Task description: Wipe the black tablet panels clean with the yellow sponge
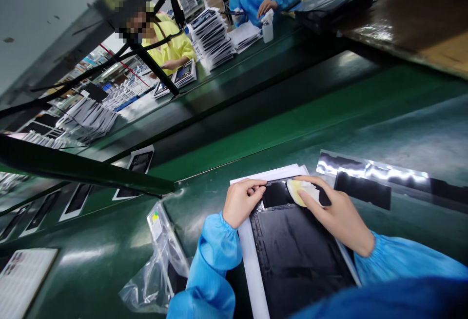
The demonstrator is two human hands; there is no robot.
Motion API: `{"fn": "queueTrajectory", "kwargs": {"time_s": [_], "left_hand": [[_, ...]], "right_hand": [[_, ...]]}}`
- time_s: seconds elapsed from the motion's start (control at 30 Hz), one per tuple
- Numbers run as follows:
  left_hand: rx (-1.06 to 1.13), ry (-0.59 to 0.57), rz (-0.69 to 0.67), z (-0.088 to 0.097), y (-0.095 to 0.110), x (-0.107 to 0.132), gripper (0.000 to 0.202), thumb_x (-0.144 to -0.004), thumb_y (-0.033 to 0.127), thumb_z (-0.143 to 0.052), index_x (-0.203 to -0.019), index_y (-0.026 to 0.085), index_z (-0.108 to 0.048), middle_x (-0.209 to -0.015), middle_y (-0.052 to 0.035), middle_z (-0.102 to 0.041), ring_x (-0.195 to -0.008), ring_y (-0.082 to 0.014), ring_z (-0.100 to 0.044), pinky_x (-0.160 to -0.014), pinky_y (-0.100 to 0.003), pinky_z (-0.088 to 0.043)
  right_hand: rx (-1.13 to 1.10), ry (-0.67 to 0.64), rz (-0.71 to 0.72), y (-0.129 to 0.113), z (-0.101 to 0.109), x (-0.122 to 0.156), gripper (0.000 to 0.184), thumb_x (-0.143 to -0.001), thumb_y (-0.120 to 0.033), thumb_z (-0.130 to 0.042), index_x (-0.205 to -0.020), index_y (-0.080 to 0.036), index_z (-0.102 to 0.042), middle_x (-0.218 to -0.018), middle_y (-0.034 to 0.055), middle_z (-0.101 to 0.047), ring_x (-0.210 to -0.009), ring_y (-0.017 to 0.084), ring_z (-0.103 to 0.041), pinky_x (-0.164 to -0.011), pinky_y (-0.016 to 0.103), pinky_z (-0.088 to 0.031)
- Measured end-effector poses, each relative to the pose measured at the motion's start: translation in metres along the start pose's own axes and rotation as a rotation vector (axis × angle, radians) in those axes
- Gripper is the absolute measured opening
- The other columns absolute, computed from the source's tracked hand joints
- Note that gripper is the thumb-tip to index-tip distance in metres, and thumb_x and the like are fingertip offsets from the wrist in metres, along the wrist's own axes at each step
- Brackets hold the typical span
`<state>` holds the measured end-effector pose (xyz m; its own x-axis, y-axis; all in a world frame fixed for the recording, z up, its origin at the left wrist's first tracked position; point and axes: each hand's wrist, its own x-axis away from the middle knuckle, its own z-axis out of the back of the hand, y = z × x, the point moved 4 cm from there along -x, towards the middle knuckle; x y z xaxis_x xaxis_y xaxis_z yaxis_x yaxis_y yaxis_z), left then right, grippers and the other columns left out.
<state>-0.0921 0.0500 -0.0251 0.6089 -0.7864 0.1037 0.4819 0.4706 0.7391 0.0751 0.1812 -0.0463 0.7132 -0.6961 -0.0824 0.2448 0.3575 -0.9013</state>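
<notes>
Right hand presses a yellowish cloth flat-fingered onto the dark panel lying on the green table, while the left hand, fingers curled, pins its top corner; too light a hold could let it slide.

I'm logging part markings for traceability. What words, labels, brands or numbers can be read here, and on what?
None can be read.
Flat black rectangular panel under both hands: no print visible.
Clear plastic bag: a small yellow-green sticker, too small to read.
White printed sheet at lower left: print too blurred to read.
</notes>
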Motion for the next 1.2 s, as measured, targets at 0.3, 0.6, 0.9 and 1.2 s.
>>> {"fn": "queueTrajectory", "kwargs": {"time_s": [0.3,0.6,0.9,1.2], "left_hand": [[-0.019,-0.009,0.020,0.0006,0.0020,-0.0003,0.023,-0.081,0.019,-0.062,-0.095,0.022,-0.080,-0.078,0.0011,-0.074,-0.062,-0.0108,-0.060,-0.067,-0.022,-0.050],[-0.049,-0.005,0.005,0.0013,0.0031,0.0004,0.023,-0.082,0.018,-0.062,-0.095,0.022,-0.080,-0.077,0.0017,-0.074,-0.061,-0.0106,-0.060,-0.068,-0.022,-0.051],[-0.183,-0.013,-0.087,0.0011,0.0066,0.0029,0.020,-0.085,0.018,-0.066,-0.099,0.025,-0.078,-0.079,0.0011,-0.073,-0.064,-0.0115,-0.062,-0.071,-0.023,-0.052],[-0.309,-0.025,-0.069,0.0005,0.0072,0.0048,0.020,-0.087,0.023,-0.068,-0.103,0.028,-0.077,-0.084,0.0025,-0.074,-0.072,-0.0129,-0.065,-0.071,-0.024,-0.051]], "right_hand": [[0.007,-0.004,0.004,-0.0013,-0.0008,-0.0006,0.037,-0.084,-0.049,-0.052,-0.106,-0.022,-0.066,-0.075,-0.0016,-0.075,-0.027,0.007,-0.035,-0.034,0.025,-0.036],[0.020,-0.022,0.006,-0.0031,-0.0008,-0.0015,0.038,-0.085,-0.051,-0.050,-0.106,-0.022,-0.065,-0.066,-0.0035,-0.071,-0.027,0.008,-0.033,-0.035,0.025,-0.035],[0.046,-0.030,0.020,-0.0050,-0.0004,-0.0025,0.035,-0.084,-0.050,-0.051,-0.103,-0.024,-0.064,-0.080,-0.0003,-0.077,-0.026,0.008,-0.034,-0.039,0.026,-0.038],[0.070,-0.026,0.014,-0.0019,-0.0020,-0.0020,0.036,-0.082,-0.052,-0.051,-0.102,-0.025,-0.064,-0.067,-0.0024,-0.072,-0.026,0.009,-0.031,-0.040,0.025,-0.039]]}}
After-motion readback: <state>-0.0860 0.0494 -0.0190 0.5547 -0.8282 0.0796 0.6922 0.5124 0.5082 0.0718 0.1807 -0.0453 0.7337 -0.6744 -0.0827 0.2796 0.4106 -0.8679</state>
